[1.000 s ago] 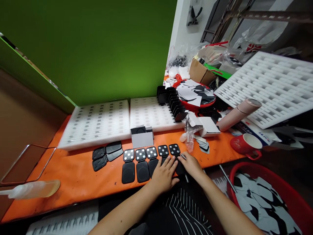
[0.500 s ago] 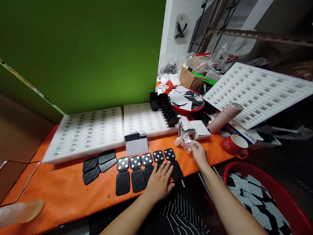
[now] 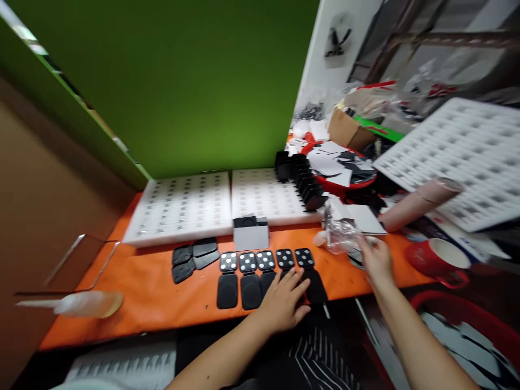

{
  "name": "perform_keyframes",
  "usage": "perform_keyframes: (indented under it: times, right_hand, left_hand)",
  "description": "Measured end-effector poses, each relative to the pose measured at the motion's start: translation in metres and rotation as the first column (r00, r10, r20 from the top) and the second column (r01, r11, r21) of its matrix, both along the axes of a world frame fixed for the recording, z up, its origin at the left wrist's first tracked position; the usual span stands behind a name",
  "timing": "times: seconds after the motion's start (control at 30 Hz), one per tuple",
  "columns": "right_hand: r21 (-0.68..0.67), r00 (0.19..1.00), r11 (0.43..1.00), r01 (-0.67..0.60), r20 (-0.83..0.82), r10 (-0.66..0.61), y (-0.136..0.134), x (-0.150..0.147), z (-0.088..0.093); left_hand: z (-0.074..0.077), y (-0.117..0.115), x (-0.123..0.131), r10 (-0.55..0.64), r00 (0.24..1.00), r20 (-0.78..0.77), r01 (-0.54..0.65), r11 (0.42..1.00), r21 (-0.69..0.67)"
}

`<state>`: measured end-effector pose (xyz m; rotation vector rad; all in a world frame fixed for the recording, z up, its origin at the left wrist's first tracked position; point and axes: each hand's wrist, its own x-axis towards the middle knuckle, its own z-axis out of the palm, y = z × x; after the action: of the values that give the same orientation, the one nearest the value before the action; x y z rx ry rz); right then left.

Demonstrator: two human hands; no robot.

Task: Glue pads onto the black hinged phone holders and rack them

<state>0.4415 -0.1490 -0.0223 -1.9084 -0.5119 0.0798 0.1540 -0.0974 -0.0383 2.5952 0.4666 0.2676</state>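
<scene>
- Head view, soft with blur: orange desk point(image 3: 154, 311) runs across in front of me. Anything nudged past its front edge could drop.
- Left foam tray point(image 3: 179, 208) and right foam tray point(image 3: 260, 192) lie along the back. Black holders point(image 3: 304, 181) stand in rows at the right tray's right end; a bumped forearm or sleeve might topple them.
- Five black cases point(image 3: 266, 282) lie opened flat in a row, plain panels toward me, near the front edge. One sideways shove would likely put neighbours out of line.
- Red mug point(image 3: 420, 254) sits at the desk's right end, beyond my right hand. Can't see its contents; a wide elbow could send it off the edge.
- Left hand point(image 3: 286, 299): flat, fingers spread over panels toward the row's right, clasping nothing. Risk: dragging the palm skews what lies under it.
- Right hand point(image 3: 376, 259): fingers bent beside the clear bag point(image 3: 341, 235) and some loose pieces point(image 3: 356, 257). Blur; cannot tell whether anything is pinched. Crumpled film could snag a fingertip, or pieces cling together and lift as two.
- White dots point(image 3: 265, 261) on the upper panels: smallest, easily smudged or shifted if poorly stuck.
</scene>
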Motion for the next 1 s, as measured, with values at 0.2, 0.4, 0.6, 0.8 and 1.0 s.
perform_keyframes:
  times: [0.2, 0.4, 0.6, 0.8, 1.0]
  right_hand:
    - [0.149, 0.995, 0.987, 0.054, -0.094, -0.041, -0.029, -0.057, -0.015]
    - [-0.107, 0.946, 0.942, -0.318, -0.1, 0.308, -0.014, -0.123, -0.009]
    - [-0.148, 0.851, 0.838, -0.526, -0.094, 0.517, -0.004, -0.158, 0.001]
    - [-0.118, 0.771, 0.772, -0.625, -0.251, 0.586, 0.0, -0.184, 0.004]
    - [0.184, 0.445, 0.606, -0.774, -0.523, 0.727, 0.031, -0.214, 0.029]
  left_hand:
    - [0.025, 0.079, -0.104, 0.692, 0.721, 0.031, -0.692, 0.718, 0.08]
    - [0.031, 0.155, -0.169, 0.713, 0.636, -0.295, -0.677, 0.699, 0.23]
    - [0.04, 0.172, -0.174, 0.609, 0.648, -0.458, -0.568, 0.787, 0.243]
    - [0.049, 0.157, -0.183, 0.549, 0.73, -0.407, -0.458, 0.835, 0.304]
    - [0.07, 0.098, -0.144, 0.163, 0.981, -0.106, -0.127, 0.95, 0.284]
